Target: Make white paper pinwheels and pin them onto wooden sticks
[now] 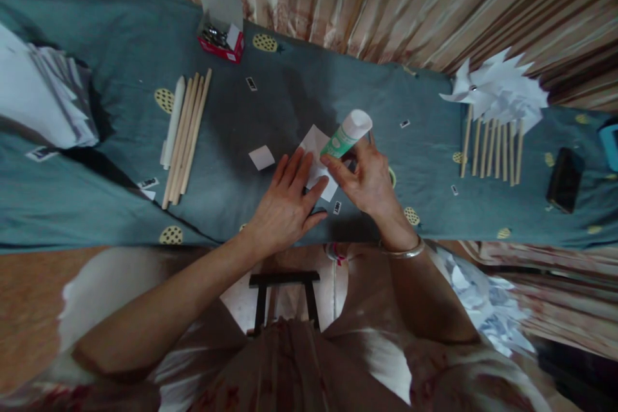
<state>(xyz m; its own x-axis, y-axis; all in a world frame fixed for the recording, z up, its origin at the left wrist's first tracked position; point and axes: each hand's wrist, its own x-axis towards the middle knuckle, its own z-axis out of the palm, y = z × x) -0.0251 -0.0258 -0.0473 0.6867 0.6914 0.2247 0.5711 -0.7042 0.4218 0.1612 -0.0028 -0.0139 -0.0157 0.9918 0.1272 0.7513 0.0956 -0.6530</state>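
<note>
A white and green glue stick (344, 137) is gripped in my right hand (369, 174), tilted with its lower end against a small white sheet of paper (328, 190). My left hand (284, 206) lies flat on the left part of that sheet, fingers stretched out and thumb apart. Both hands partly cover the paper, and the working tip of the glue stick is hidden. Just left of the sheet rests a smaller square of white paper (261, 158). Behind my right hand a yellowish ring (392, 177) shows in part.
Wooden sticks (186, 141) and a white rod (174, 119) lie at left, near a paper stack (46, 93). An open red box (222, 42) of small metal pieces stands behind. At right are paper pinwheels on sticks (497, 93) and a dark phone-like object (564, 180).
</note>
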